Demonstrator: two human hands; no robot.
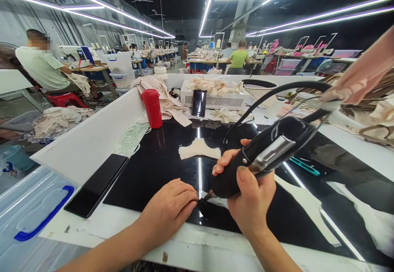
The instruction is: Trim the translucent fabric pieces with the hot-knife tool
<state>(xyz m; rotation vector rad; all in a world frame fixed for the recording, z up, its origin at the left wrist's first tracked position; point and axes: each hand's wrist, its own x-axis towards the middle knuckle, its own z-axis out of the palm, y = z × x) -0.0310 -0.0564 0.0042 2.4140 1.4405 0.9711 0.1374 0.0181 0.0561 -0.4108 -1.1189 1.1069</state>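
My right hand (254, 198) is wrapped round a black corded hand tool (261, 153) with a silver lever. Its thin metal tip points down and left, close to the glossy black work surface (154, 169). Beside that tip, my left hand (172, 206) rests low with its fingers pressed together; anything between them is hidden. A dark patch (214, 211) lies under the tip, and I cannot tell whether it is fabric or shadow. A curved cream fabric piece (199, 149) lies flat beyond my hands. To the right lies a long pale curved piece (308, 208).
A red lidded cup (152, 108) and a large phone (97, 185) stand and lie at left, near pale green cord (132, 137). A teal cutter (304, 166) lies right. Behind is a vented white box (215, 99) under fabric scraps. Seated people (43, 62) work farther off.
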